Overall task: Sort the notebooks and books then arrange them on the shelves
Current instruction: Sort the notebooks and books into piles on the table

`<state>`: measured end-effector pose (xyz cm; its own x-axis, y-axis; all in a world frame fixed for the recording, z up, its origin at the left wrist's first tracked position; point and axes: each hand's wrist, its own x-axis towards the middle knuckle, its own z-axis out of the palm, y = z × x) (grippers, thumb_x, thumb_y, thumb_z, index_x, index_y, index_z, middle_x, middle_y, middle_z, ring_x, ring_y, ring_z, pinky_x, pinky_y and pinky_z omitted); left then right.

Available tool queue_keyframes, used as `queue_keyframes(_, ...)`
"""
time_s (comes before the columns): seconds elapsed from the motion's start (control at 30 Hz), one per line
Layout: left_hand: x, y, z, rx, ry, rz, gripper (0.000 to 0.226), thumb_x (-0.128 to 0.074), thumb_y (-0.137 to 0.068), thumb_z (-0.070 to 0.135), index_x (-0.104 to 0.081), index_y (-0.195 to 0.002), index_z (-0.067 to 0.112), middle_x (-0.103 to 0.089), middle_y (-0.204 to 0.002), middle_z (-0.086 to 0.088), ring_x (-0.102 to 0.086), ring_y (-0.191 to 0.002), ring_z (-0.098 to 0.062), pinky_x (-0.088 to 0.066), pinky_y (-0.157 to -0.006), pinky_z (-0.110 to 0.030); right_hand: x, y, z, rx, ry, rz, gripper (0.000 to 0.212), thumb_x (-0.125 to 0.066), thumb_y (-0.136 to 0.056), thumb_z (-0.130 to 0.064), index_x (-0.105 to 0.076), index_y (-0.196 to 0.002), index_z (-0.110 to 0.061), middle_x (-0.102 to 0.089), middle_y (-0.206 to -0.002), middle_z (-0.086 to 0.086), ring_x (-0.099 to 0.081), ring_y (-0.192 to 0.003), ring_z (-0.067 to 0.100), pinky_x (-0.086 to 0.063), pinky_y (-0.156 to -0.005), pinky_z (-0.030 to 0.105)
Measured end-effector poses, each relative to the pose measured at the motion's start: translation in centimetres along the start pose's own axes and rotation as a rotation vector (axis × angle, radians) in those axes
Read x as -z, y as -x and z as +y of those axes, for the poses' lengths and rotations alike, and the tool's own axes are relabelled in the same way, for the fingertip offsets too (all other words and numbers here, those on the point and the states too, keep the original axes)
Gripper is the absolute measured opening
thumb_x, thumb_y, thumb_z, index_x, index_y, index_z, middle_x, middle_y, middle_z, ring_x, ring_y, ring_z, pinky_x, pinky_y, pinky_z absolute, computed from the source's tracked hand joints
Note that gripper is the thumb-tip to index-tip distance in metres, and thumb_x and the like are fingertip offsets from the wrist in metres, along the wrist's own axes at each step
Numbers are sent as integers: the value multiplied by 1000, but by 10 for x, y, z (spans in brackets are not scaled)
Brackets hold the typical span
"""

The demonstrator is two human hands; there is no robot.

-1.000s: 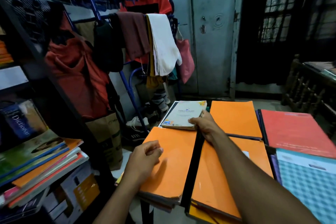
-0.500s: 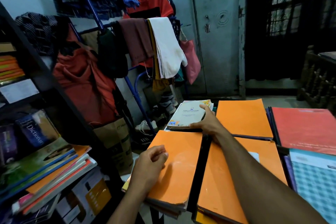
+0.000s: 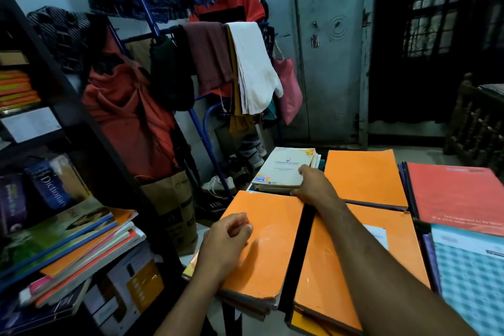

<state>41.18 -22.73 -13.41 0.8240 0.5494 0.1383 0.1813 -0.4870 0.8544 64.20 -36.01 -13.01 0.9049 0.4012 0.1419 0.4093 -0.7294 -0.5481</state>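
Right hand (image 3: 313,188) grips the near edge of the white book (image 3: 286,169), just behind the orange notebook (image 3: 261,243). Left hand (image 3: 226,240) rests on that notebook, fingers loosely curled, holding nothing. That book looks thin, light and bendy, so hold its spine

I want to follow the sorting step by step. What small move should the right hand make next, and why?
Probably lift the white booklet stack off the table: the right hand already grips its near corner, thumb on top. The left hand rests loosely curled on the orange notebook, steadying that pile.
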Motion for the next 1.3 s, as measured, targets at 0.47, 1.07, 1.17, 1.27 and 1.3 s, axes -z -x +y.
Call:
queue_keyframes(0.47,112,6,-33,-247,-96,254,29,-65,-93,14,-67,-121,21,-68,-118,4,-64,-103,0,-48,-92,-17,-23,40,-94,705,-95,-22,26,-72,-89,-36,-68,-108,-18,-60,-104,6,-59,-102,30,-47,-90,42)
queue_keyframes(1.07,300,89,-188,-28,-197,518,76,-72,-91,39,-32,-155,38,0,-161,30,-15,-146,3,-37,-111,-34,-188,95,-305,323,-422,-361,60,-54,-99,-50,-42,-147,-16,-52,-145,7,-49,-130,25,-40,-94,34)
queue_keyframes(1.17,305,88,-192,-44,-142,593,61,-70,-93,21,-46,-147,36,-16,-158,25,-23,-147,-4,-33,-115,-34,-190,99,-316,431,-312,-153,55,-57,-97,-48,-48,-143,-20,-56,-138,6,-52,-126,25,-44,-99,40)
queue_keyframes(1.27,306,86,-196,-12,-89,660,55,-69,-93,13,-54,-138,39,-14,-162,18,-21,-150,-11,-36,-117,-43,-183,107,-338,655,-147,-155,59,-61,-92,-40,-43,-147,-30,-49,-144,3,-44,-131,27,-37,-109,49)
queue_keyframes(1.3,307,86,-196,3,-65,677,53,-69,-93,12,-55,-136,41,-15,-163,13,-21,-151,-14,-38,-116,-46,-182,110,-345,694,-105,-243,64,-62,-90,-39,-39,-149,-33,-45,-147,3,-41,-134,27,-36,-111,50)
